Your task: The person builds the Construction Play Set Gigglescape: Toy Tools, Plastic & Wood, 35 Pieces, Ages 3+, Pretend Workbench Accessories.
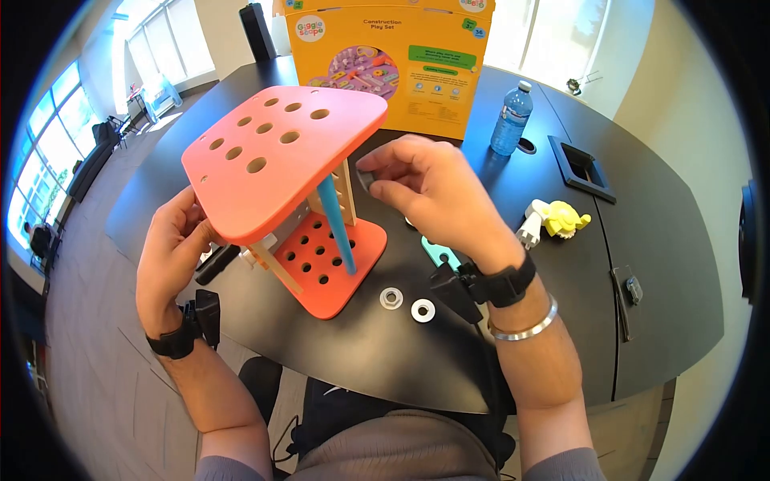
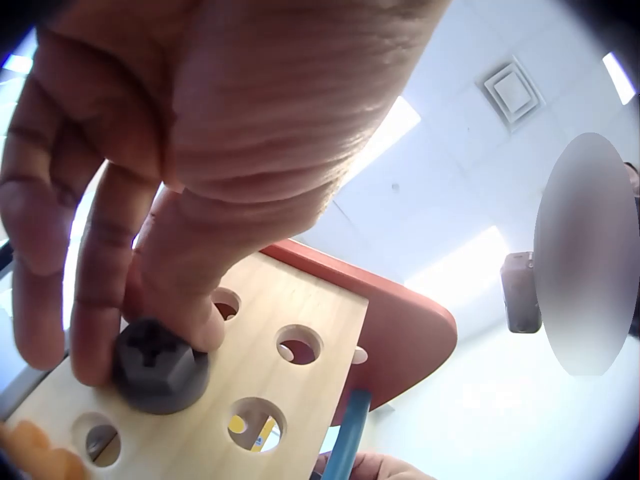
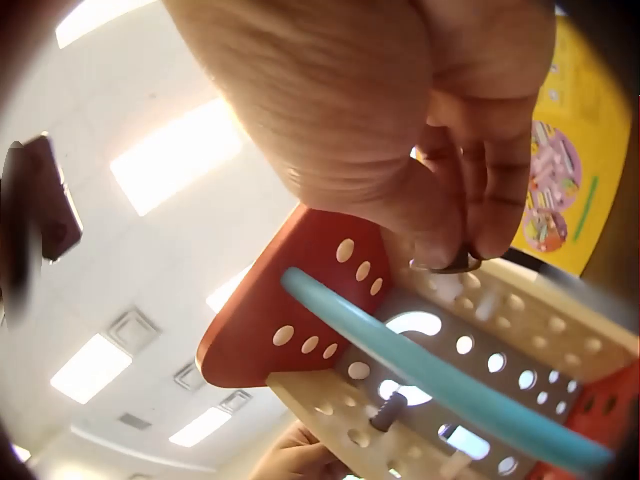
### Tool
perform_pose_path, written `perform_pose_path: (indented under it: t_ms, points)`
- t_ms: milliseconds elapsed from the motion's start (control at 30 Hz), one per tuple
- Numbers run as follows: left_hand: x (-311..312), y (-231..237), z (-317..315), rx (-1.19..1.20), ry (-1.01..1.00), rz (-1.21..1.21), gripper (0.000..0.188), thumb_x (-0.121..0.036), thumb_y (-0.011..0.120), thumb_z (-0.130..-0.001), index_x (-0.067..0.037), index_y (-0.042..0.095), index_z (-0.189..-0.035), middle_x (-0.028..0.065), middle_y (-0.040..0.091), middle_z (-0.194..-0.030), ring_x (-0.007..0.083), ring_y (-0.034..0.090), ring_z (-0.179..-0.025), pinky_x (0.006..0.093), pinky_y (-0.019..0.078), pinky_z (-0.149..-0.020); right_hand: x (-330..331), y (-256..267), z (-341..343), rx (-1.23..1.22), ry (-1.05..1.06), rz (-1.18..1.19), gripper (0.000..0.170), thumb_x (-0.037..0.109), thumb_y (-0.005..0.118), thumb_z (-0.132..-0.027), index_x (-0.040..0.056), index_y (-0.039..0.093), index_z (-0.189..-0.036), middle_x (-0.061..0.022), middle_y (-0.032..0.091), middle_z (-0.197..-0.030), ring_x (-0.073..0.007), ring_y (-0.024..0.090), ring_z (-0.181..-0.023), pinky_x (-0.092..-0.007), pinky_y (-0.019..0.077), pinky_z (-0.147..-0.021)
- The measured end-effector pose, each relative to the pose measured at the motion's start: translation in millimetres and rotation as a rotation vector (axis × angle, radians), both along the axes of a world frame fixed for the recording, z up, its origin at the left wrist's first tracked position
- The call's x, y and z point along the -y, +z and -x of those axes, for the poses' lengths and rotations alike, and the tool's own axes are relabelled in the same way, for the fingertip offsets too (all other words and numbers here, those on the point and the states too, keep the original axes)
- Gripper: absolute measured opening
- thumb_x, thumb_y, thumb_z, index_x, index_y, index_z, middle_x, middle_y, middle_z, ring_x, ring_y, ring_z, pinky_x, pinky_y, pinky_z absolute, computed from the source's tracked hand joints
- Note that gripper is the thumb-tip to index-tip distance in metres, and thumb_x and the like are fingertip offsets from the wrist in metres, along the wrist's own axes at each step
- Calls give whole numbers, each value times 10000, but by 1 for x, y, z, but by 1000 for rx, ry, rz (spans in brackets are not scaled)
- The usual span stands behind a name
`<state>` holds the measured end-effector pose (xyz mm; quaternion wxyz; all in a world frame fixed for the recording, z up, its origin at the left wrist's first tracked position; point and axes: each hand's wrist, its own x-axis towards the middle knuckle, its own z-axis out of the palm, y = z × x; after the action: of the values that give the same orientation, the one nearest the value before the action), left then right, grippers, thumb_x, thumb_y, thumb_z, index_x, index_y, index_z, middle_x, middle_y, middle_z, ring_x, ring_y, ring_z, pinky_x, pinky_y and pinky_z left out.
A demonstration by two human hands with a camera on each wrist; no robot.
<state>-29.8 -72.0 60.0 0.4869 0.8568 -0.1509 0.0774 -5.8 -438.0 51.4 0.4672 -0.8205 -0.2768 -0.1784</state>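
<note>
A toy frame with a coral-red top board (image 1: 277, 180), a red base (image 1: 353, 284), wooden side panels (image 2: 270, 350) with round holes and a blue rod (image 1: 333, 212) stands tilted on the black table. At its left side, my left hand (image 1: 164, 256) pinches a dark grey toy bolt (image 2: 155, 365) with a cross-slotted head against the wooden panel. My right hand (image 1: 437, 188) is at the opposite side, pinching a small dark grey piece (image 1: 366, 178) between thumb and fingers, close to the far wooden panel. Inside the frame, a dark threaded shaft (image 3: 388, 412) pokes through the panel.
Two light nuts (image 1: 391, 298) lie on the table in front of the frame. A teal strip (image 1: 439, 252) is partly under my right wrist. Further right are a yellow-and-white toy piece (image 1: 557, 219) and a water bottle (image 1: 512, 120). Behind stands a yellow box (image 1: 433, 80).
</note>
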Motion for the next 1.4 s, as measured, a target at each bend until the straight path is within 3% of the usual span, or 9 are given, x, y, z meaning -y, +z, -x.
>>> perform_pose_path:
  t_ms: [67,167,233,433,567,767,1100,1267,1400]
  points:
    - [4,0,0,24,14,19,357,10,622,-1066,43,677,-1417,45,816,-1026,58,727,-864,226,490,-677,-10,-8,-10,-330,100,-184,235,-46,745,-963,-49,807,-1189,-139,819,-1013,-186,795,-921,-350,633,-864]
    - [8,0,0,52,25,4,401,27,576,-1054,47,663,-1445,57,814,-1028,80,727,-856,254,531,-708,-28,-18,-14,-383,225,-170,232,-43,738,-1039,-69,764,-1268,-95,833,-1100,-101,756,-941,-295,636,-899]
    - [11,-1,-2,70,62,30,317,-28,623,-1074,20,703,-1377,-6,733,-949,41,584,-788,242,477,-684,-41,-19,-12,-406,226,-182,228,-37,726,-1054,-77,754,-1277,-97,823,-1100,-106,757,-973,-294,635,-912]
    - [7,-12,-11,322,72,-65,337,-41,618,-1061,46,705,-1374,58,790,-1016,108,668,-886,314,590,-849,-63,-24,-5,-692,478,-577,278,-58,688,-1034,-48,746,-1306,-93,798,-1120,-163,769,-988,-316,643,-865]
    - [16,6,3,109,135,-88,327,-57,629,-1062,42,708,-1364,83,779,-985,115,667,-917,335,590,-871,-82,-14,3,-670,476,-550,285,-100,696,-999,-16,738,-1268,-59,778,-1111,-138,734,-997,-305,634,-866]
    - [9,-7,-9,260,91,-79,341,-64,604,-1075,22,714,-1387,99,776,-931,138,711,-767,329,602,-737,-94,-12,-6,-791,400,-701,176,-26,734,-1065,-46,720,-1239,-113,759,-1181,-214,742,-1048,-354,625,-897]
    - [13,5,0,164,75,-129,282,-111,616,-1116,21,729,-1338,77,814,-988,139,727,-762,296,594,-711,-104,-47,-51,-782,841,-937,396,247,768,-1104,50,637,-1422,-55,701,-1353,-198,660,-1183,-407,572,-1012]
    - [13,5,-2,62,78,-126,191,-165,621,-1152,-21,728,-1217,40,780,-972,110,719,-801,282,593,-747,-112,-45,-43,-671,653,-869,299,-11,820,-982,14,749,-1271,-88,767,-1177,-232,732,-1056,-423,620,-967]
    - [17,0,0,88,122,-102,192,-162,622,-1145,-19,729,-1214,33,764,-951,108,717,-802,284,591,-743,-112,-42,-39,-595,601,-805,241,16,807,-1006,11,761,-1243,-83,780,-1109,-217,739,-980,-383,629,-921]
